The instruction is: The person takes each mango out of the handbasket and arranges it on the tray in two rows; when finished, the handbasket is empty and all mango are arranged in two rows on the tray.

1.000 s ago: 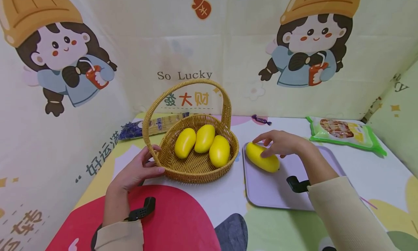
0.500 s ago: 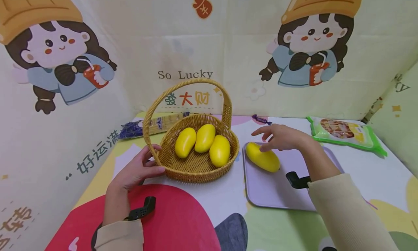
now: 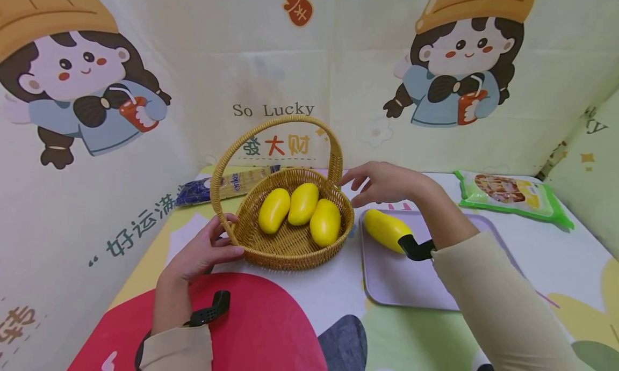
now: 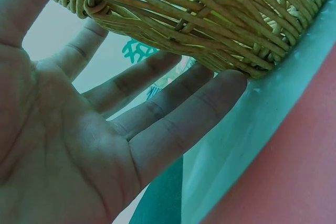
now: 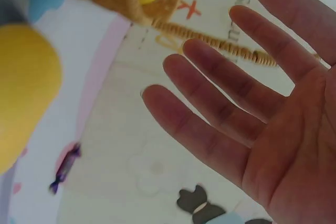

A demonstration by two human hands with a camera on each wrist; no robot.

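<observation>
A wicker basket (image 3: 285,261) with a tall arched handle holds three yellow mangoes (image 3: 325,224). My left hand (image 3: 205,250) is at its left side, thumb by the front rim and fingers near the foot of the handle. In the left wrist view the fingers (image 4: 173,129) are nearly straight, tips against the woven wall. My right hand (image 3: 387,182) holds nothing; its fingers reach toward the basket's right rim. Spread fingers and a bare palm show in the right wrist view. Another mango (image 3: 384,228) lies on the lilac tray (image 3: 406,290), partly covered by the wrist camera.
Behind the basket at left lies a long blue-and-yellow packet (image 3: 227,186). A green-edged food packet (image 3: 512,198) is at the back right. The purple wrapped candy (image 5: 65,167) shows in the right wrist view. Printed cloth walls enclose the table.
My right hand has left the mango on the tray, lifted and moved left to the basket's right side. The left hand and the basket have stayed put.
</observation>
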